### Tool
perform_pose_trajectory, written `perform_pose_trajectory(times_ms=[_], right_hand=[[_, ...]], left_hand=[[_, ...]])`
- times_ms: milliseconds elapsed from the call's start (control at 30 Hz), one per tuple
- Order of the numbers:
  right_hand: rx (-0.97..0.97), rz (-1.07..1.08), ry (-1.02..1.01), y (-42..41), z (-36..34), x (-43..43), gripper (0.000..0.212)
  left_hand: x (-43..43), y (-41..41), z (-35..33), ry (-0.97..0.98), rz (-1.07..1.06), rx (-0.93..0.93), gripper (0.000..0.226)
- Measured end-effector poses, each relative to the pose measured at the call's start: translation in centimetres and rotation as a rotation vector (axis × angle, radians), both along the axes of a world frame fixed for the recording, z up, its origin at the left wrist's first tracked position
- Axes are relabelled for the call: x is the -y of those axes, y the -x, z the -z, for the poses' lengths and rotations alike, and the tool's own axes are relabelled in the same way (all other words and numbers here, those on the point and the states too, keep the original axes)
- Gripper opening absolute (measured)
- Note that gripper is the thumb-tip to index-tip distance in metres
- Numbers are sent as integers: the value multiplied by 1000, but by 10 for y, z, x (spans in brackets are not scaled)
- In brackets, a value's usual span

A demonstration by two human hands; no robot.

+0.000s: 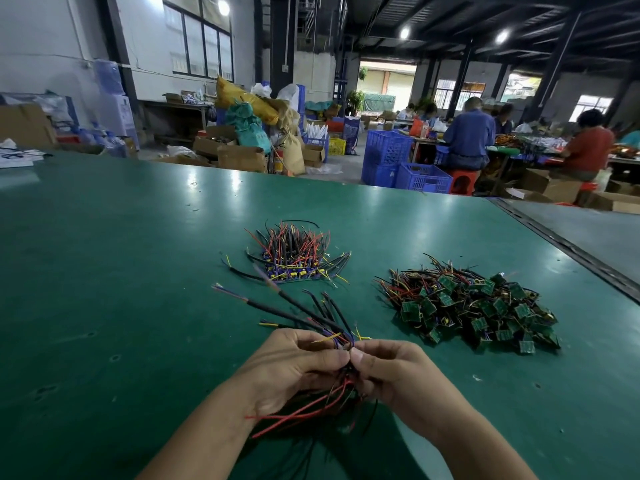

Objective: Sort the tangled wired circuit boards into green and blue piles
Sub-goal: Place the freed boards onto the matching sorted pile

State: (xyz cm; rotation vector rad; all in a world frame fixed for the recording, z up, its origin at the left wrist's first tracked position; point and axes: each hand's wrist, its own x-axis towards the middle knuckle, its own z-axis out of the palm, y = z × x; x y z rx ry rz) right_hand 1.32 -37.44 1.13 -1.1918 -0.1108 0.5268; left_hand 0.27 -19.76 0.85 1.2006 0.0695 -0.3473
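View from the head camera over a green table (104, 271). At centre foreground we see the left hand (294, 367) and the right hand (398, 374) meeting thumb to thumb around a tangled bundle (334, 336) of wired boards, held over the table; the fingers and thumb of each hand are curled and pinch the bundle at its middle. From this pinch, black sheathed leads and thin yellow, blue and red wires fan up and to the left, while red and black wires trail down below the left palm toward the near table edge. The boards within the bundle are hidden by the fingers, so we cannot tell their colour. Beyond the hands, slightly left of centre, lies the blue pile (294, 268), its boards set close together with red and black wires standing upward. To its right, well apart from it, lies the larger green pile (478, 306), a loose heap of small green boards with dark wires. Past the far table edge we note blue crates (391, 157) and seated workers (467, 136) at other benches
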Motion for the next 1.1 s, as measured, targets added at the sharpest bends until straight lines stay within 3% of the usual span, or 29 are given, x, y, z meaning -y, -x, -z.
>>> perform_pose_trajectory(times_ms=[267, 500, 733, 867, 967, 1100], right_hand=[[-96, -34, -39, -2, 2, 3, 26], [-111, -24, -216, -1, 0, -1, 8], [-109, 160, -216, -8, 4, 1, 40], [-184, 238, -240, -11, 8, -4, 22], [-290, 245, -336, -11, 4, -4, 27], [-403, 274, -536, -15, -8, 6, 32]], left_hand=[[1, -1, 0, 99, 22, -48, 14], [-1, -3, 2, 200, -14, -56, 9], [1, -6, 1, 162, -124, -35, 19], [5, -6, 2, 161, -193, -62, 19], [8, -8, 2, 170, -228, -91, 5], [4, -10, 1, 316, -283, -91, 9]])
